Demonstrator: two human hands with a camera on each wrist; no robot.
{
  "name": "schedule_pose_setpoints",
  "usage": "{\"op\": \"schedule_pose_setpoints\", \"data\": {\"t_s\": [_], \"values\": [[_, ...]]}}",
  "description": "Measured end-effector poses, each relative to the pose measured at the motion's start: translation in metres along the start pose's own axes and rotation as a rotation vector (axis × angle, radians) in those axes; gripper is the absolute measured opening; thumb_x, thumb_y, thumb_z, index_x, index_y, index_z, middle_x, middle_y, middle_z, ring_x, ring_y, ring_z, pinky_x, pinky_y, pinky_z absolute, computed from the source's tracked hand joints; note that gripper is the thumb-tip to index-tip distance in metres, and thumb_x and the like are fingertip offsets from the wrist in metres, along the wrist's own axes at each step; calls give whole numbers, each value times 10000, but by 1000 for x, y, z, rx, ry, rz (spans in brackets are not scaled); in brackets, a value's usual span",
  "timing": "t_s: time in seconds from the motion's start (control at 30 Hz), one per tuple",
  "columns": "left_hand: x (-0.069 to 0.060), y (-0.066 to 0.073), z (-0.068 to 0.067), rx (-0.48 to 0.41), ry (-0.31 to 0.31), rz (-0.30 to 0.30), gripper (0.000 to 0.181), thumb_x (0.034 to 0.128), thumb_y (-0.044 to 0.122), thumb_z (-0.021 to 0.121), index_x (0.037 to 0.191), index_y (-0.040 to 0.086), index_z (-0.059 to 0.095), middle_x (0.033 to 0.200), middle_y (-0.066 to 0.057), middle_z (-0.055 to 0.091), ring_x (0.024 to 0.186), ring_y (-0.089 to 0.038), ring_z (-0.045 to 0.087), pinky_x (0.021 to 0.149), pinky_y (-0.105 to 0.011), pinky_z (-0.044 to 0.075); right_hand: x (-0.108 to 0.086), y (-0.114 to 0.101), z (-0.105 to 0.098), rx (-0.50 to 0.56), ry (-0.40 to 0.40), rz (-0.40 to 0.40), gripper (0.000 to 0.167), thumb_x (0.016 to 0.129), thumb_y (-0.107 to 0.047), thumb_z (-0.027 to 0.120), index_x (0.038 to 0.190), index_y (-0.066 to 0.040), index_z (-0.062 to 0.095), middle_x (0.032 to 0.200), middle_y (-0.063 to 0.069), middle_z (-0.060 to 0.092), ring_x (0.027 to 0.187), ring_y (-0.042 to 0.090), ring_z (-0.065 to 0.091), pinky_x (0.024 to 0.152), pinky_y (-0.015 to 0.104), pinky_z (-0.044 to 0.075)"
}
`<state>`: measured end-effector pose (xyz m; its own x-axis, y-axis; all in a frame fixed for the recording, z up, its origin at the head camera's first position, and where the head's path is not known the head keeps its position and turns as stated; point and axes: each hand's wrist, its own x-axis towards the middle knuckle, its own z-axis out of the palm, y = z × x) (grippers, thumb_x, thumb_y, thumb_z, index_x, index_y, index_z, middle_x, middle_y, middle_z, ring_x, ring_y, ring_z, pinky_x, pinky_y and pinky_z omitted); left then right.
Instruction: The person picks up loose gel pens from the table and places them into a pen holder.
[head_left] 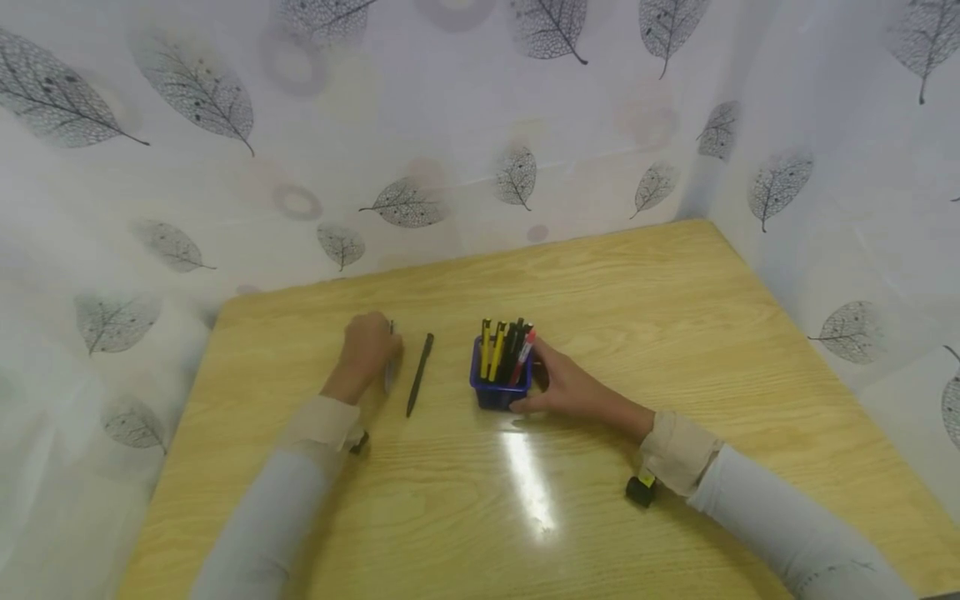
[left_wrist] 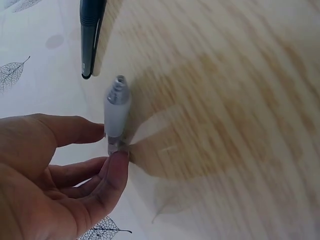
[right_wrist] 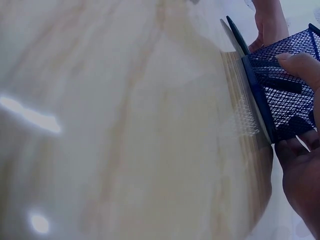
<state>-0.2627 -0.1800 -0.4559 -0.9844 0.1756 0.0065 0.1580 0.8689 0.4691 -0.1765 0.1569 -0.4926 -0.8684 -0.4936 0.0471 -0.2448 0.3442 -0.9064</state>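
In the head view my left hand (head_left: 367, 350) is at the left part of the table, fingers around a white and silver pen (left_wrist: 116, 117). Thumb and fingertips pinch this pen near one end in the left wrist view; whether it still touches the table I cannot tell. Just right of that hand lies a dark pen (head_left: 420, 375). My right hand (head_left: 566, 385) grips the side of a blue mesh pen holder (right_wrist: 287, 95), thumb and fingers spread around it. The holder stands upright on the table, with several yellow, black and red pens (head_left: 498, 350) in it.
The wood-grain table (head_left: 465, 517) reflects a bright light in front of the pen holder. A white curtain (head_left: 450, 125) with a leaf print hangs behind the table and along its sides.
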Motion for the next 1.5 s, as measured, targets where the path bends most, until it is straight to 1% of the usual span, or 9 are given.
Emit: {"op": "schedule_pose_setpoints", "data": {"t_s": [0.17, 0.53, 0.67, 0.8, 0.9, 1.0, 1.07, 1.27, 1.5], "values": [[1, -1, -1, 3, -26, -22, 373, 779, -22, 578, 508, 146, 386, 443, 68, 355, 396, -88, 340, 351, -203, 329, 0, 0, 1, 6, -2, 0, 1120, 719, -197, 955, 1610, -264, 280, 1452, 43, 605, 1343, 267, 597, 1204, 496, 446], [2, -2, -3, -22, -19, -13, 361, 782, 7, 612, 535, 146, 388, 480, 54, 390, 433, -102, 352, 388, -204, 321, -1, -1, 1, 42, -17, 13, 1125, 735, -193, 947, 1617, -285, 255, 1450, 33, 593, 1324, 256, 610, 1174, 471, 484], [1, 2, -6, -50, -30, -27, 292, 827, 31, 629, 600, 115, 466, 549, 24, 465, 473, -112, 396, 416, -206, 361, -1, 1, 1, 44, -16, 18, 1121, 731, -199, 949, 1614, -272, 261, 1450, 40, 594, 1326, 265, 608, 1178, 475, 480], [1, 9, -10, -94, -17, 0, 176, 865, 31, 624, 694, 53, 584, 629, -45, 575, 514, -136, 463, 452, -222, 424, -1, 2, 1, 40, -15, 21, 1119, 731, -218, 951, 1613, -268, 264, 1452, 32, 592, 1335, 264, 602, 1186, 482, 470], [0, 16, -14, -106, 5, 36, 93, 888, 42, 618, 881, -20, 687, 804, -140, 697, 613, -185, 568, 542, -264, 522, -1, 2, 0, 44, -17, 22, 1112, 735, -223, 951, 1611, -271, 267, 1444, 23, 596, 1329, 256, 604, 1181, 479, 476], [-1, 26, -19, -90, 35, 85, 252, 910, 56, 613, 1111, -66, 704, 1022, -218, 747, 773, -262, 674, 674, -347, 610, -1, 1, 0, 53, -18, 21, 1112, 735, -212, 950, 1609, -280, 266, 1439, 21, 598, 1316, 248, 612, 1168, 467, 490], [-1, 33, -21, -78, 63, 124, 294, 927, 54, 608, 1181, -68, 693, 1095, -227, 751, 853, -295, 716, 735, -379, 637, -1, 0, 0, 56, -18, 18, 1113, 736, -206, 950, 1609, -286, 265, 1437, 23, 599, 1312, 248, 614, 1163, 463, 495], [-5, 57, -27, -92, 150, 233, 256, 976, 74, 631, 1198, -25, 710, 1070, -186, 768, 836, -282, 747, 697, -367, 646, -1, 0, 1, 37, -13, 4, 1121, 738, -218, 950, 1616, -288, 256, 1459, 26, 588, 1334, 253, 600, 1187, 478, 468], [-20, 89, -35, -180, 312, 426, 210, 955, 39, 688, 1150, -35, 711, 1007, -184, 760, 730, -246, 698, 618, -329, 604, -1, -1, 0, 34, -9, 0, 1124, 723, -204, 955, 1611, -277, 271, 1462, 31, 591, 1337, 252, 599, 1197, 478, 456]]}}
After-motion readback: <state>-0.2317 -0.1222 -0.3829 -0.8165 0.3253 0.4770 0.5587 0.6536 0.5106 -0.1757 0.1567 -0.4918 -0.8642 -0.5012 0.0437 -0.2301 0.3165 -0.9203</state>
